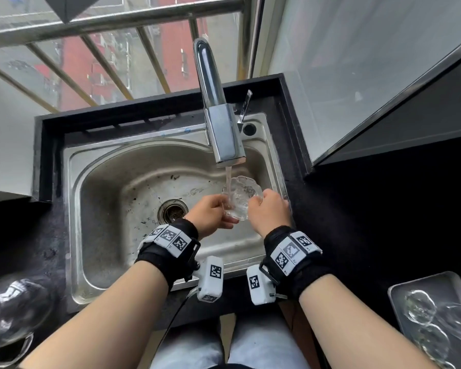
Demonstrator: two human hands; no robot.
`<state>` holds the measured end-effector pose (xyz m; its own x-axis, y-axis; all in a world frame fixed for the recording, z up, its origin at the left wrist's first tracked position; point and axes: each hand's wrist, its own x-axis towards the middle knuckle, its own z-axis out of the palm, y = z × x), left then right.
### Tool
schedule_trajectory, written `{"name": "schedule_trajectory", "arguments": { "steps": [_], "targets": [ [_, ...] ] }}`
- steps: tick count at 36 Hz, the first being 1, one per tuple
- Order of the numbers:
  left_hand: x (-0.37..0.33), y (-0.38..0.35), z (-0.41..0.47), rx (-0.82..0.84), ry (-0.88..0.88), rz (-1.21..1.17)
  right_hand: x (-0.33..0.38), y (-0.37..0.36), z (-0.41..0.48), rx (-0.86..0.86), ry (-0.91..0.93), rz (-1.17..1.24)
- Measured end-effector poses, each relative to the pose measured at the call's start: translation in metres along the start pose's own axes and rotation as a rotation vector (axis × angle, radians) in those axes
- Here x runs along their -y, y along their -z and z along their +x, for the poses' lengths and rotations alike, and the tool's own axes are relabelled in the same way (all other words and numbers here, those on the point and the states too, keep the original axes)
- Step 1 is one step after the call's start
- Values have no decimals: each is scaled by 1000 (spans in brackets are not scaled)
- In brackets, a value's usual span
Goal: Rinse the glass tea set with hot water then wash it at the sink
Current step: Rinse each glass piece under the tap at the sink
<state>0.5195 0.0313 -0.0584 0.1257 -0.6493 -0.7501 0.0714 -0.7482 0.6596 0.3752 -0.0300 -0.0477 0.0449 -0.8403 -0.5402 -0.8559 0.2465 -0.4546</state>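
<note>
a small glass dish [244, 191] with a scalloped rim is held just under the mouth of the faucet [221, 129], and the thin stream of water [228, 179] lands on its left part. the dish sits between the two hands, touching both. the left hand [210, 215] comes at it from the left of the faucet, fingers curled under and around the near left edge. the right hand [270, 210] comes from the right of the faucet and grips the right edge with bent fingers. each hand is holding the dish and nothing else.

the dish is roundish, so it has no real long axis. it looks tilted, with its open face toward the person, though the clear glass and running water make the exact angle hard to tell. neither hand is clearly nearer. turning the dish under the stream would likely mean shifting the grip along the rim, and wet glass may slip.

the sink [96, 182] lies below the faucet, with the drain [173, 211] down and to its left. nothing stands between the dish and the basin. far to the right of the faucet and nearer the person, a metal tray [410, 283] holds more glass pieces [419, 307]. far to the left, a glass pot [14, 310] sits on the dark counter [357, 209].
</note>
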Motion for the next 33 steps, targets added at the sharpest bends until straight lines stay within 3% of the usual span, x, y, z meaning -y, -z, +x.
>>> {"name": "schedule_trajectory", "arguments": {
  "steps": [7, 16, 23, 27, 33],
  "targets": [
    [-2, 1, 0, -27, -23, 45, 2, 7, 2, -51, 75, -88],
    [-9, 4, 3, -60, -41, 279, 8, 15, 4, -121, 130, -151],
    [-9, -4, 3, 36, 45, -41, 10, 6, -3, -158, 185, -194],
    [-6, -4, 7, 32, 60, -51, 9, 4, -3, -123, 176, -131],
    [-1, -5, 6, 8, 66, -133, 3, 1, 1, 121, 131, 67]
  ]
}}
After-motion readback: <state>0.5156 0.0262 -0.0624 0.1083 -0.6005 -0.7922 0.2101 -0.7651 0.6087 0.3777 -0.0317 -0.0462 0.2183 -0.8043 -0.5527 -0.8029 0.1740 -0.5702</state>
